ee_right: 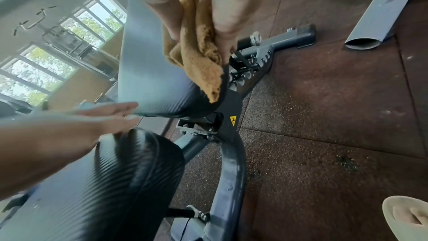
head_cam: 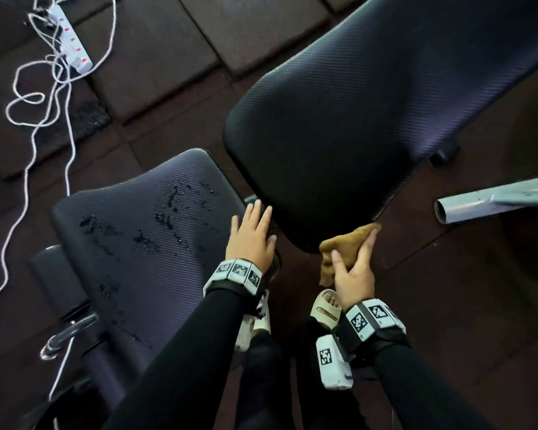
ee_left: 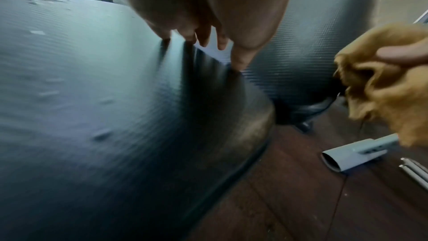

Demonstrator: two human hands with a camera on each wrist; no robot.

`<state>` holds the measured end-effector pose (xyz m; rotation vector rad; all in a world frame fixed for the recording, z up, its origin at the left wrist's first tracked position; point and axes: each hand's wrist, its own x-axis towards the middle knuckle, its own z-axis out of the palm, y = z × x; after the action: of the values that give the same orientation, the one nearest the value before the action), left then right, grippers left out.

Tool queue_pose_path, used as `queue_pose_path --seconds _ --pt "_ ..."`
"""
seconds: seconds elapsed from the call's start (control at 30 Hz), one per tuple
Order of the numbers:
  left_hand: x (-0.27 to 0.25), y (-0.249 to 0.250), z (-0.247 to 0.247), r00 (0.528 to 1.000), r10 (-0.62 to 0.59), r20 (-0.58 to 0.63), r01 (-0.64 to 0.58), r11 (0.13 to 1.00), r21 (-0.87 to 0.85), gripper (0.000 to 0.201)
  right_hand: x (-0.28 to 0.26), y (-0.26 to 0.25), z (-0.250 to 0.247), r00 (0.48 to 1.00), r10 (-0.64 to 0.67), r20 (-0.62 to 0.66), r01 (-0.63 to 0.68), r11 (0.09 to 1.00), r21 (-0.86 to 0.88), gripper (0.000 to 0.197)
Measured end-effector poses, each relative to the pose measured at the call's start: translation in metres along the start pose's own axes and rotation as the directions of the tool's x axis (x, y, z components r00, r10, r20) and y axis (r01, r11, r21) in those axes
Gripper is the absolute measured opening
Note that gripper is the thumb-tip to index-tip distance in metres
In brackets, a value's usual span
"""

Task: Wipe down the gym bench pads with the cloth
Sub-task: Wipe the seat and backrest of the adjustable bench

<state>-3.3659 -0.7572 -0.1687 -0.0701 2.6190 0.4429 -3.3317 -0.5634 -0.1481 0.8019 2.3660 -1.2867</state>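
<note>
Right hand (head_cam: 353,268) grips the brown cloth (head_cam: 345,243) against the near right edge of the back pad (head_cam: 354,119). Left hand (head_cam: 252,237) lies flat, fingers straight, on the seat pad (head_cam: 137,243). Risk: droplets on the seat pad get missed, or the bunched cloth only smears them. Count: two pads, one cloth, two hands.

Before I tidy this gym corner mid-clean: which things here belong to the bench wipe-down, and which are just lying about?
Part of the job:
- brown cloth, gripped in the right hand
- back pad, cloth at its lower edge
- seat pad, wet with droplets, left hand resting on its edge

Lying about:
- power strip and white cables
- grey metal tube
</note>
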Motion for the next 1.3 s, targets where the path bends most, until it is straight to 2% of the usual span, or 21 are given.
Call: queue_pose_path --seconds 0.13,0.23,0.3,0.4,0.47,0.5,0.57,0.6,0.7,0.8,0.93,1.0,1.1,1.17,1.23,1.3 --pt "-0.047 -0.041 0.001 0.995 -0.103 0.011 0.103 0.994 0.049 0.056 -0.030 -0.014 0.005 0.992 -0.086 0.092 0.091 0.995 -0.045 0.088" --pt "-0.080 -0.074 0.001 0.978 -0.207 0.025 0.206 0.978 0.024 0.057 -0.055 -0.025 0.022 0.944 -0.238 0.231 0.269 0.956 -0.114 0.091" --pt "-0.101 -0.095 0.003 0.956 -0.292 0.024 0.291 0.956 0.031 0.058 -0.069 -0.034 0.040 0.860 -0.344 0.377 0.400 0.913 -0.080 0.090" --pt "-0.132 -0.127 0.010 0.882 -0.471 0.020 0.471 0.882 -0.018 0.061 -0.081 -0.049 0.075 0.664 -0.405 0.628 0.573 0.816 -0.080 0.090" --pt "-0.147 -0.142 0.013 0.836 -0.547 0.042 0.548 0.831 -0.099 0.063 -0.084 -0.054 0.101 0.551 -0.342 0.761 0.709 0.673 -0.210 0.091" --pt "-0.152 -0.147 0.016 0.827 -0.559 0.059 0.561 0.818 -0.123 0.063 -0.084 -0.055 0.112 0.513 -0.304 0.803 0.783 0.548 -0.293 0.089" --pt "-0.154 -0.150 0.022 0.825 -0.557 0.092 0.565 0.814 -0.138 0.064 -0.083 -0.054 0.130 0.463 -0.235 0.855 0.871 0.302 -0.388 0.083" --pt "-0.153 -0.150 0.025 0.823 -0.559 0.100 0.568 0.810 -0.145 0.064 -0.083 -0.052 0.136 0.452 -0.208 0.867 0.883 0.244 -0.402 0.082" --pt "-0.148 -0.152 0.030 0.820 -0.560 0.117 0.572 0.800 -0.183 0.064 -0.083 -0.045 0.150 0.449 -0.219 0.866 0.891 0.180 -0.417 0.082" --pt "-0.147 -0.157 0.031 0.829 -0.532 0.172 0.558 0.804 -0.204 0.064 -0.077 -0.049 0.164 0.466 -0.256 0.847 0.885 0.109 -0.454 0.071" --pt "-0.145 -0.160 0.029 0.828 -0.512 0.228 0.555 0.806 -0.205 0.063 -0.057 -0.078 0.185 0.484 -0.289 0.826 0.873 0.097 -0.477 0.065" --pt "-0.144 -0.160 0.028 0.828 -0.502 0.250 0.553 0.806 -0.211 0.063 -0.042 -0.092 0.185 0.519 -0.298 0.801 0.852 0.113 -0.511 0.065" --pt "-0.144 -0.160 0.027 0.830 -0.492 0.262 0.547 0.809 -0.213 0.063 -0.022 -0.094 0.167 0.627 -0.282 0.726 0.779 0.196 -0.596 0.065" --pt "-0.145 -0.160 0.026 0.831 -0.487 0.269 0.544 0.811 -0.214 0.063 -0.017 -0.083 0.147 0.680 -0.256 0.687 0.733 0.242 -0.635 0.066" --pt "-0.146 -0.160 0.024 0.834 -0.480 0.273 0.539 0.813 -0.219 0.063 -0.022 -0.066 0.128 0.699 -0.232 0.676 0.714 0.267 -0.647 0.067" --pt "-0.146 -0.159 0.023 0.840 -0.469 0.274 0.530 0.817 -0.226 0.063 -0.035 -0.047 0.115 0.692 -0.192 0.696 0.719 0.263 -0.643 0.067"
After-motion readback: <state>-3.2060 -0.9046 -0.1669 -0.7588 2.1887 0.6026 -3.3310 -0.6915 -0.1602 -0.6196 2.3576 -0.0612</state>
